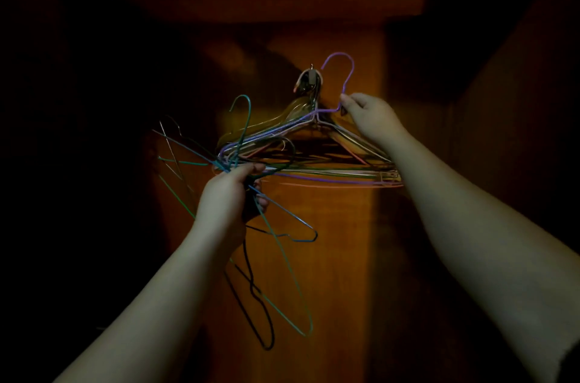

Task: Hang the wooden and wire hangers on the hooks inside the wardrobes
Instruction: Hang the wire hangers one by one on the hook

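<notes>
Your right hand (368, 114), arm stretched forward, pinches the neck of a purple wire hanger (340, 64), its curved top raised just right of the wardrobe hook (310, 78). Hangers already on that hook (314, 144) fan out below it. Lower left of the hook, your left hand (230, 194) grips a tangled bunch of wire hangers (251, 241).

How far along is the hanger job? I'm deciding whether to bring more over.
Done: several wire and wooden hangers already hang from the wardrobe hook. In hand: the right hand pinches the purple hanger by its neck, its hook raised beside the wardrobe hook, not yet on. Left: the left hand grips a tangled bunch of wire hangers, so a good share remains.
</notes>
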### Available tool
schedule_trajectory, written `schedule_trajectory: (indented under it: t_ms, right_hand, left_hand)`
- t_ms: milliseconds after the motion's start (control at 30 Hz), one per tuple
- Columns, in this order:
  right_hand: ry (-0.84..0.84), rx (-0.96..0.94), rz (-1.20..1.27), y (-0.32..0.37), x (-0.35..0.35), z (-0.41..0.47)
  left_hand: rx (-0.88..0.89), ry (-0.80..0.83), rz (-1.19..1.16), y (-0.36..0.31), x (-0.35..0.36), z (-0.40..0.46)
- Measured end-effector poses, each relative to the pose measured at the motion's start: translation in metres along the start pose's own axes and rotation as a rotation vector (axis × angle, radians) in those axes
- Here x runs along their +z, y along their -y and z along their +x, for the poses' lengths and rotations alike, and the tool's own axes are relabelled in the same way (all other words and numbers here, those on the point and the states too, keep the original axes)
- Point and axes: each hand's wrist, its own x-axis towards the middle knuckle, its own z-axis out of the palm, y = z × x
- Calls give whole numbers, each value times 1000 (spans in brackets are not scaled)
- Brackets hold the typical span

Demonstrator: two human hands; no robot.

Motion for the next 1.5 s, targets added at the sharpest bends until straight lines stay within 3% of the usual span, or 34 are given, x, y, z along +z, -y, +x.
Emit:
schedule_trajectory:
  t_ms: [600, 900, 1500]
  right_hand:
    - [115, -26, -49, -9, 40, 23]
    - [74, -41, -180, -15, 50, 38]
    - [176, 3, -399, -12, 37, 56]
  left_hand:
    - [34, 96, 56, 1, -9, 0]
    - [-10, 111, 36, 2, -7, -3]
    - [-39, 99, 41, 4, -6, -12]
